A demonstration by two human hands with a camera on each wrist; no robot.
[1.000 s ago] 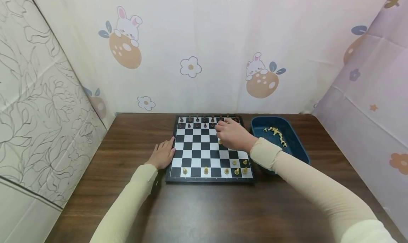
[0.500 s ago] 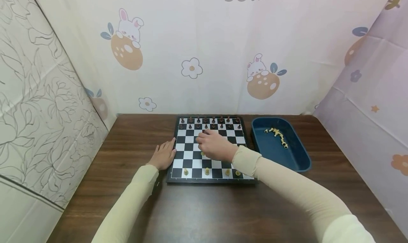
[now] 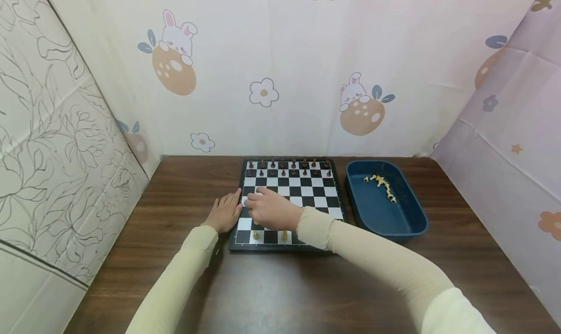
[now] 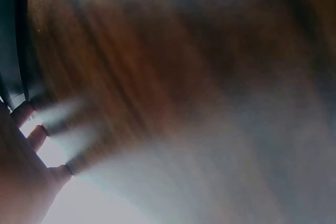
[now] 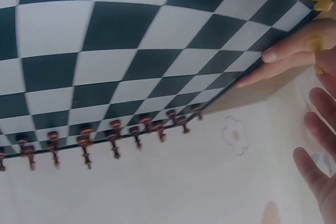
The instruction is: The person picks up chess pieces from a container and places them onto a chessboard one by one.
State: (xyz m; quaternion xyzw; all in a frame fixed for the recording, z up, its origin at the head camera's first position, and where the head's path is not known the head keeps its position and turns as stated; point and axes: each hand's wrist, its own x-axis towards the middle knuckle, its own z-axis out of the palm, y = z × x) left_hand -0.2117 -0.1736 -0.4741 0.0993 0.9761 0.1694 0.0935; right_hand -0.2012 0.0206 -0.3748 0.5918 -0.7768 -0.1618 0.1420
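Observation:
A black-and-white chessboard (image 3: 308, 191) lies on the table with two rows of dark red chess pieces (image 3: 283, 164) along its far side. Over its front left part, my right hand (image 3: 273, 210) pinches a yellow chess piece (image 5: 316, 51) between thumb and fingers, as the right wrist view shows. Two yellow pieces (image 3: 256, 235) (image 3: 285, 235) stand in the front row; that hand and sleeve hide any others. My left hand (image 3: 224, 213) rests with spread, straight fingers at the board's left edge. The left wrist view catches only its fingers (image 4: 37, 137), dim and blurred.
To the right of the board stands a blue tray (image 3: 416, 217) with several yellow pieces (image 3: 387, 190) in it. Brown wooden table (image 3: 267, 290) surrounds the board. A patterned curtain (image 3: 298, 124) hangs just behind the table.
My right hand has moved left and toward me across the board, from the far right side to the front left, with the yellow chess piece. My left hand has stayed at the edge.

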